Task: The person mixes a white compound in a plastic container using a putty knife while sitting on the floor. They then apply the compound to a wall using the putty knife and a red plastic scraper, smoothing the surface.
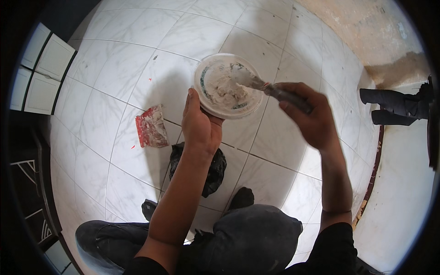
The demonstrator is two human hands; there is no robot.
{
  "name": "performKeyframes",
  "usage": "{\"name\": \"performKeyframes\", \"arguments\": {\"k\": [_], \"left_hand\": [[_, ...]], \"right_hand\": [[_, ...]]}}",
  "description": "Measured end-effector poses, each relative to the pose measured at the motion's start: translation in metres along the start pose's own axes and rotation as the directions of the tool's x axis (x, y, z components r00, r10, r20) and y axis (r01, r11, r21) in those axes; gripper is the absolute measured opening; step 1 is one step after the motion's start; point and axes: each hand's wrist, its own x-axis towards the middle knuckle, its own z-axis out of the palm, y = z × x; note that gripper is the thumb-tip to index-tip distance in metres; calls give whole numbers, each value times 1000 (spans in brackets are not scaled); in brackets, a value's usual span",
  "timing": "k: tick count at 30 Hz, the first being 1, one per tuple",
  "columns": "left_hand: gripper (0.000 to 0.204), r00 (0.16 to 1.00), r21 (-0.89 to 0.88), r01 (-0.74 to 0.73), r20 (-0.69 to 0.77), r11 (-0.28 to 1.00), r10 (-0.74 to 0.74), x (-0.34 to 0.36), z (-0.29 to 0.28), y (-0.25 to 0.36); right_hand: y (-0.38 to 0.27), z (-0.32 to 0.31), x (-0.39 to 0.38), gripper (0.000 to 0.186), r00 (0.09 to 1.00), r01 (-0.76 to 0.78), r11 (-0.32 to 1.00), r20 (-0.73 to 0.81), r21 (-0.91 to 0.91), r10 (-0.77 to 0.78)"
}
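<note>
My left hand [201, 123] supports a white plate [251, 110] from below, with the thumb up along its near left edge. A mound of whitish paste [225, 90] lies in the plate, over a dark green pattern. My right hand [314, 115] is closed round the dark grey handle of a putty knife [289, 97]. The knife's blade, smeared with paste, reaches over the plate's rim into the paste. My left fingers are mostly hidden under the plate.
A red, paste-smeared plastic scraper [152, 127] lies on the white tiled floor [123, 68] at left. A black plastic bag [214, 173] sits below my left forearm. White-doored cabinets [46, 75] stand far left. Dark cloth [394, 106] hangs at right, by a stained wall [366, 27].
</note>
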Motion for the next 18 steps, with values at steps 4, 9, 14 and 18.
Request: {"name": "performKeyframes", "arguments": {"k": [4, 9, 14, 18], "left_hand": [[54, 997, -26, -76, 19, 997, 77, 1, -2, -3], [54, 993, -40, -97, 63, 994, 100, -1, 1, -4], [52, 993, 40, -116, 24, 992, 115, -12, 18, -11], [51, 989, 87, -143, 42, 986, 139, -12, 17, -7]], "right_hand": [[-3, -39, 5, 31, 972, -235, 969, 31, 82, 233], [32, -33, -17, 31, 904, -419, 809, 113, 411, 411], [53, 10, -27, 30, 929, -303, 660, 57, 687, 367], [22, 12, -32, 29, 987, -50, 967, -135, 251, 86]]}}
